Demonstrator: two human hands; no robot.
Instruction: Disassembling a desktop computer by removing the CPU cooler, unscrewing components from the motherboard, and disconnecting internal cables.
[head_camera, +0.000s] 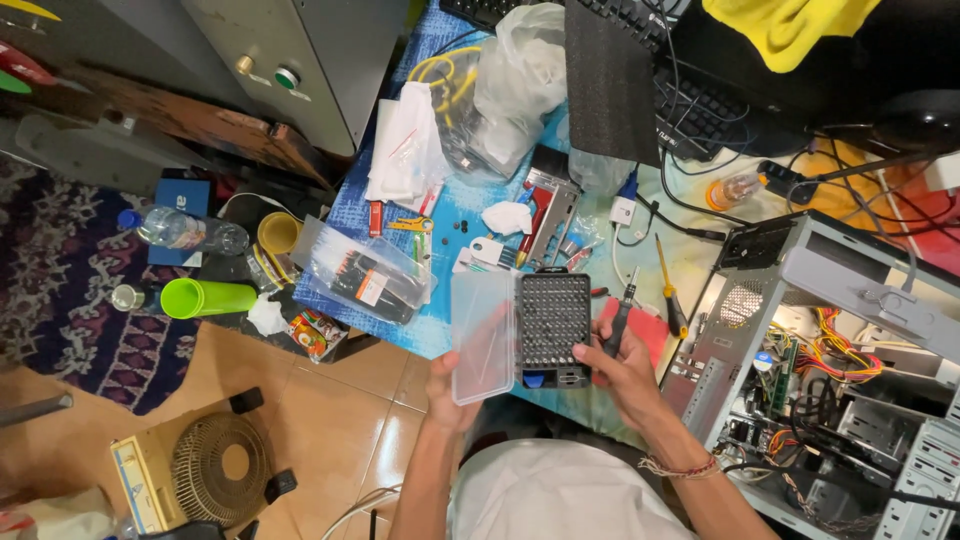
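Beside black bit case (553, 325), clear lid (483, 335)

Clear glossy plastic lid (483, 335); metal bits (554, 318)

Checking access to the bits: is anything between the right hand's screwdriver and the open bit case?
Nothing visible: the clear lid, held by the left hand, is swung aside, and the right hand with the screwdriver sits right beside the bit case.

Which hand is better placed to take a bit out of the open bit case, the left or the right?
Probably the right hand. It holds a small screwdriver and rests against the edge of the bit tray. The left hand is occupied: it grips the clear lid from below.
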